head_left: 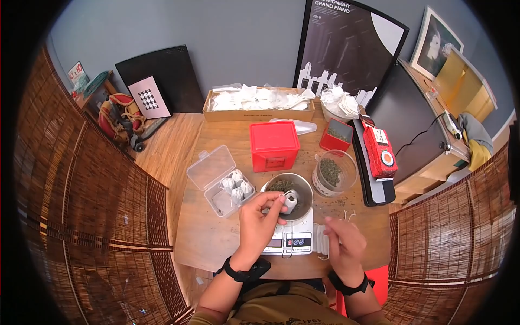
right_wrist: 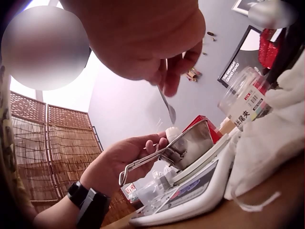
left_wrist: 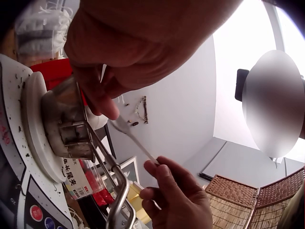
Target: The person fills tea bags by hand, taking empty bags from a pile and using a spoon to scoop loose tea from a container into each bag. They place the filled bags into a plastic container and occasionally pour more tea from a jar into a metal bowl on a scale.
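My left hand (head_left: pixel 259 218) pinches the rim of a small white cloth drawstring bag (head_left: pixel 290 203), its mouth open, over a steel pan (head_left: pixel 307 196). Dried crumbled leaves (head_left: pixel 280 185) lie in the pan, which sits on a white kitchen scale (head_left: pixel 306 229) with its wire handle toward me. To the right, my right hand (head_left: pixel 348 245) holds a metal spoon (right_wrist: pixel 167 106) by its handle. The spoon's bowl points at the bag's mouth in the right wrist view. In the left wrist view the left hand hides most of the bag.
A clear lidded box (head_left: pixel 219 203) at left contains several tied bags. Behind stand a red tin (head_left: pixel 274 146) and a cardboard box (head_left: pixel 257 115) of white bags. At right are a clear jar (head_left: pixel 346 176) of leaves, a red packet (head_left: pixel 380 149) and flat white bags (head_left: pixel 322 244).
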`<state>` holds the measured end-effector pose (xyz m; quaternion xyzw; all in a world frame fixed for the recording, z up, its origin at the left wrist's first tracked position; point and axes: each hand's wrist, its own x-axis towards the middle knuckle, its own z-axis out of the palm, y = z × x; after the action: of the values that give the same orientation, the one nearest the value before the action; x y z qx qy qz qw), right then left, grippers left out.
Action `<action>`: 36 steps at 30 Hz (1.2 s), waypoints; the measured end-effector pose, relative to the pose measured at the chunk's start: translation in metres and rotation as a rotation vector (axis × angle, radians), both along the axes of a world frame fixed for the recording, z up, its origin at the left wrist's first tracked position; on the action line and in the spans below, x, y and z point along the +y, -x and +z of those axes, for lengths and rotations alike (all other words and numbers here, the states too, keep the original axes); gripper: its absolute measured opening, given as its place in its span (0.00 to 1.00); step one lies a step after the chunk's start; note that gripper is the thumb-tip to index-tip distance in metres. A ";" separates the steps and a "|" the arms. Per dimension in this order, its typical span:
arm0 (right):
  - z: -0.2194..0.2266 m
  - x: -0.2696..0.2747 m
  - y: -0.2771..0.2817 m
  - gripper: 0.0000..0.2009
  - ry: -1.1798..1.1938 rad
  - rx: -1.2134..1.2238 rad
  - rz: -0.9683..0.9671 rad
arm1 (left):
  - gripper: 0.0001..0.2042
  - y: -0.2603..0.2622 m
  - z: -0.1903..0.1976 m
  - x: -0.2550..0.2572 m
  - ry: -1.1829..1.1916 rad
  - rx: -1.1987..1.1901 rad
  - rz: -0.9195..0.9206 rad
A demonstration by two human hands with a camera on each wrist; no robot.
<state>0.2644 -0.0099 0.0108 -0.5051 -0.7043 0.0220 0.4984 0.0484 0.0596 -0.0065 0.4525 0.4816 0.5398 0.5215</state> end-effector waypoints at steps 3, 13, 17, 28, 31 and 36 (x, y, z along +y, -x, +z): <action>0.000 0.000 0.003 0.14 0.105 0.058 0.015 | 0.09 -0.001 0.000 0.001 -0.015 0.000 -0.002; 0.008 0.007 0.009 0.06 0.394 0.252 0.067 | 0.07 0.005 0.030 -0.008 -0.160 -0.050 0.114; 0.006 0.017 0.018 0.05 0.503 0.272 0.149 | 0.07 0.008 0.037 -0.009 -0.174 -0.092 0.127; -0.015 0.018 0.022 0.08 0.298 0.088 0.031 | 0.07 0.010 0.035 -0.014 -0.171 -0.121 0.119; -0.016 0.017 0.024 0.09 0.426 0.246 0.034 | 0.07 0.009 0.033 -0.016 -0.161 -0.120 0.116; -0.037 0.016 0.016 0.09 0.531 0.588 0.040 | 0.08 0.010 0.032 -0.017 -0.164 -0.126 0.093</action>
<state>0.2489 0.0058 -0.0258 -0.5749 -0.5108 0.3569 0.5303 0.0389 0.0430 0.0255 0.4359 0.4224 0.6285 0.4864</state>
